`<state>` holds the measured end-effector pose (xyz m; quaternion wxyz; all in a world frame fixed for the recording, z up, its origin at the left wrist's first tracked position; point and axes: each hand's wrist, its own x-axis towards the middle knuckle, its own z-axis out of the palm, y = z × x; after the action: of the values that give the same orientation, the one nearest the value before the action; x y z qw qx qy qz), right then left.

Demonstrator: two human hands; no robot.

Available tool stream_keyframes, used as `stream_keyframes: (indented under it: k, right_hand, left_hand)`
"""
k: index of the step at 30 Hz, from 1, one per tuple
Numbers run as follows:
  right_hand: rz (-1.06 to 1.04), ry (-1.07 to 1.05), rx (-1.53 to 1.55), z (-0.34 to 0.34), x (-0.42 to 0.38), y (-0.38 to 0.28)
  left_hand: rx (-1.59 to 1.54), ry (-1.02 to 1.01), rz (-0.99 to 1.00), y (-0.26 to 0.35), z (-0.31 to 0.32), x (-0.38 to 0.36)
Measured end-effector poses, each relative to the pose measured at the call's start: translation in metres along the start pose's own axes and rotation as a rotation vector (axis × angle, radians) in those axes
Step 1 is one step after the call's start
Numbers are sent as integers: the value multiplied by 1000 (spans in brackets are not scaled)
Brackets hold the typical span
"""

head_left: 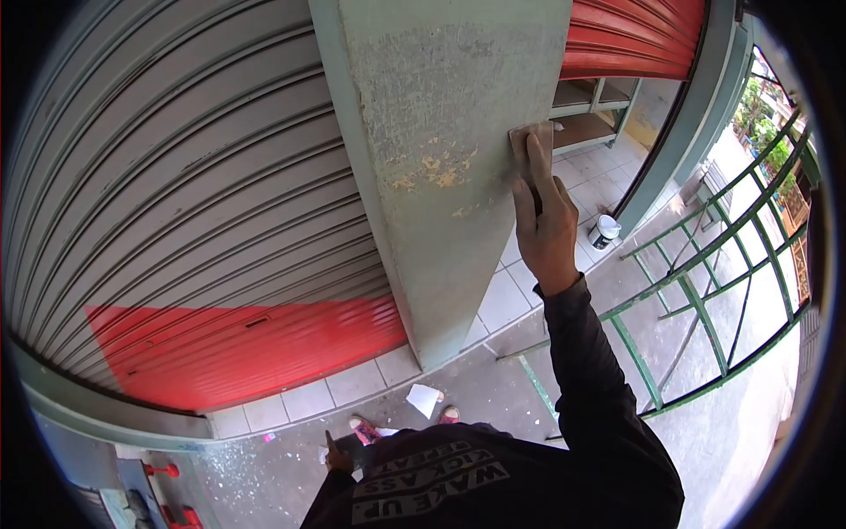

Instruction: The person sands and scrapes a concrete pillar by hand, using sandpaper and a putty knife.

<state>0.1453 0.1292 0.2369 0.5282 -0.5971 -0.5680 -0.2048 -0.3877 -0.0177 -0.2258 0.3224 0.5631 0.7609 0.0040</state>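
My right hand [542, 212] is raised against the right edge of a grey-green concrete pillar [441, 132]. Its fingers press flat on a brownish sheet of sandpaper [531, 134] held against the pillar. Beside the sheet the pillar's paint is chipped, with yellowish patches [438, 172]. My left hand [336, 458] hangs low by my hip at the bottom of the view, small and partly hidden by my black shirt. Whether it holds anything cannot be made out.
A grey roller shutter, its lower part red [247, 353], fills the left. A white paint can [605, 231] stands on the tiled floor right of the pillar. Green metal railing [705, 291] runs on the right. A paper scrap [424, 398] lies by my feet.
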Motion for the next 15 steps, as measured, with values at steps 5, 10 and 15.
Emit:
stream_keyframes:
  k: [5, 10, 15]
  right_hand:
    - [5, -41, 52, 19, -56, 12]
    - [40, -51, 33, 20, -53, 8]
    - [-164, 125, 52, 1, 43, -13]
  left_hand:
    - [-27, 50, -33, -15, 8, 6]
    - [-71, 52, -55, -13, 10, 8]
    - [-77, 75, -27, -12, 7, 11]
